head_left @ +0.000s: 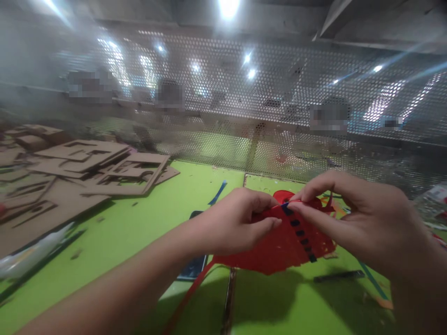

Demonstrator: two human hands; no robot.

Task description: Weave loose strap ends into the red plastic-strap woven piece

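Note:
A red woven sheet (268, 246) of narrow strips hangs tilted between my two hands above the green table. One dark blue strip (301, 237) weaves in and out across it, showing as a row of dashes. My left hand (240, 223) pinches the sheet's upper edge between thumb and fingers. Close beside it, my right hand (363, 223) pinches the same edge by the end of the blue strip. A loose red strip (199, 281) trails from the sheet's lower left corner. Behind the sheet, a curled red piece (283, 195) shows in part.
Cut cardboard sheets (139, 174) are piled at the left, near a clear plastic packet (35, 253). A phone-like dark object (195, 270) lies partly under my left forearm. A blue strip scrap (218, 192) and a dark flat bar (338, 276) rest on the table (146, 218). A perforated metal screen (223, 102) stands behind.

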